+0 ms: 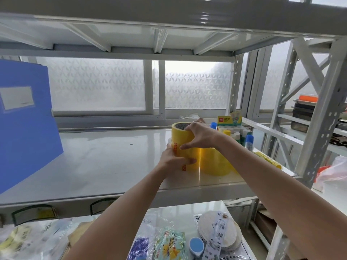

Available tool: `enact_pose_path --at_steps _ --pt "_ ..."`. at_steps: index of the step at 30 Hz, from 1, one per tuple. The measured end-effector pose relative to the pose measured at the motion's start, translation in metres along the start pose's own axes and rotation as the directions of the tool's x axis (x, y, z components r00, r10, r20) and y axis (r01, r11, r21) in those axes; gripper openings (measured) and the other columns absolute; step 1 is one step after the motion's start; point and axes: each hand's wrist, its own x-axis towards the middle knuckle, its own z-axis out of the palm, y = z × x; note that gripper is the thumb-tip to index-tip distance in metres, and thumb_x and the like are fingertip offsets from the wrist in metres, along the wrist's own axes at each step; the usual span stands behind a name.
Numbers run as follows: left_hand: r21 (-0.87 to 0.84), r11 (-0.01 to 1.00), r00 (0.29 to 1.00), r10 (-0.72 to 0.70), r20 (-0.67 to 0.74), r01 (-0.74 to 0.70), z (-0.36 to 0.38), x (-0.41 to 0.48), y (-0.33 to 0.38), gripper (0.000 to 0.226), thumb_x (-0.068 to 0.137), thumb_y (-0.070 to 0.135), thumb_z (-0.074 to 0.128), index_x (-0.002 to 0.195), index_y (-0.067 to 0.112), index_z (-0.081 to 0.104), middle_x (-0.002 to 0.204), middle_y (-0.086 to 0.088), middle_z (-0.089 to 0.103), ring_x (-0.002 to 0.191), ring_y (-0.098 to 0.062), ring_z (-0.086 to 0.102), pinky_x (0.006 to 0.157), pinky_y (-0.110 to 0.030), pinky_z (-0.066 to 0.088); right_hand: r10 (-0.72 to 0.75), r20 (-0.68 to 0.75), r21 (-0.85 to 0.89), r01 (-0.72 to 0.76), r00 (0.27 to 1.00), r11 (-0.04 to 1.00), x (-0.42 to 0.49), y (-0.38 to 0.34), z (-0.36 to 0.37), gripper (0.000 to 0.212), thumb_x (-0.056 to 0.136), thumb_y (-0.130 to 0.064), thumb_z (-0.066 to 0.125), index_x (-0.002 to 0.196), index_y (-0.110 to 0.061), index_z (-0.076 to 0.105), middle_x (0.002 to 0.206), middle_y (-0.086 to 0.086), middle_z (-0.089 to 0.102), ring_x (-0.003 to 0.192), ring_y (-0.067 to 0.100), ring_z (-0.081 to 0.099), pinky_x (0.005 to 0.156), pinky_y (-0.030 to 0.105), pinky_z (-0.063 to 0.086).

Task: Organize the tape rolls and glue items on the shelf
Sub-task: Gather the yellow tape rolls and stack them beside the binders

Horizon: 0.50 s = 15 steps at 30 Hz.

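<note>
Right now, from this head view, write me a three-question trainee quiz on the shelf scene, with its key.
1. True or false: the left hand and the right hand both grip the yellow tape stack.
2. Where on the shelf does the blue folder stand?
A) at the left end
B) at the right end
C) directly behind the tape
3. Fill in: the glue bottle nearest the shelf's right edge has a ___ cap.

Key: 1 true; 2 A; 3 blue.
</note>
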Motion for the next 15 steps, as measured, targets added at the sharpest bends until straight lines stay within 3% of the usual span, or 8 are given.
enact_pose_path --at_steps 8,15 --pt "-0.002 1.000 0.999 -0.007 0.036 0.008 -0.0020 0.0008 0.0013 0.087 0.066 0.033 0.088 0.135 0.019 0.035 0.120 -0.004 0.056 0.108 -0.022 0.059 0.081 -0.032 0.057 -0.016 0.041 0.026 0.015 0.999 1.000 0.0014 0.0056 -0.0031 0.046 0.069 -0.056 0.076 0.095 -0.020 0.067 0.092 0.004 0.056 0.101 0.020 0.043 0.080 0.038 0.049" --pt "-0.065 0.998 0.999 -0.023 0.025 0.025 0.0015 -0.0006 -0.0042 0.092 0.065 0.039 0.086 0.137 0.021 0.032 0.122 -0.004 0.055 0.110 -0.024 0.059 0.089 -0.042 0.057 -0.027 0.027 0.040 0.026 0.999 0.999 0.0018 0.0058 -0.0006 0.046 0.067 -0.057 0.077 0.095 -0.021 0.068 0.089 0.003 0.058 0.092 0.020 0.051 0.073 0.036 0.054"
